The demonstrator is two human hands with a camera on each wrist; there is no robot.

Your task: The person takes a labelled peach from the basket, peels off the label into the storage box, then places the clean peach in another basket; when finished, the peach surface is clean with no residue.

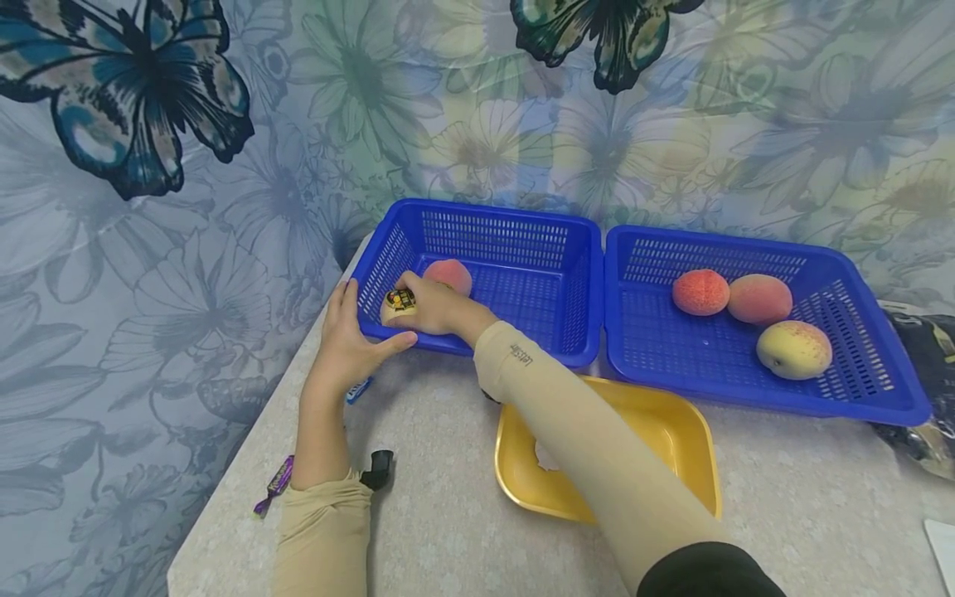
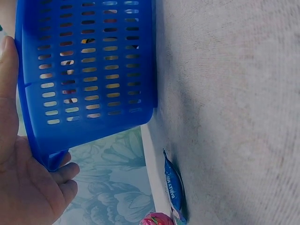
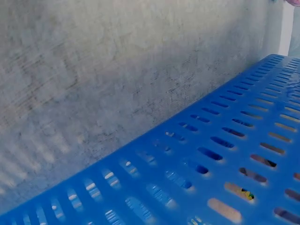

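Observation:
In the head view my right hand (image 1: 438, 308) reaches into the left blue basket (image 1: 515, 217) and grips a pale round fruit (image 1: 399, 302) with a black-and-yellow label. A pink peach (image 1: 452, 274) lies beside that hand in the same basket. My left hand (image 1: 347, 347) rests on the basket's near left corner, thumb along the front rim and fingers stretched along the left side. In the left wrist view the left hand (image 2: 29, 185) touches the rim from outside. Only the slotted basket wall (image 3: 211, 154) and table show in the right wrist view; the right hand is hidden there.
A second blue basket (image 1: 656, 352) stands to the right, holding a red peach (image 1: 700, 292), a pink peach (image 1: 759, 299) and a yellowish fruit (image 1: 794, 350). Under the right forearm sits a yellow basin (image 1: 675, 414). A purple-wrapped candy (image 1: 279, 481) and a blue-wrapped candy (image 2: 173, 187) lie at left.

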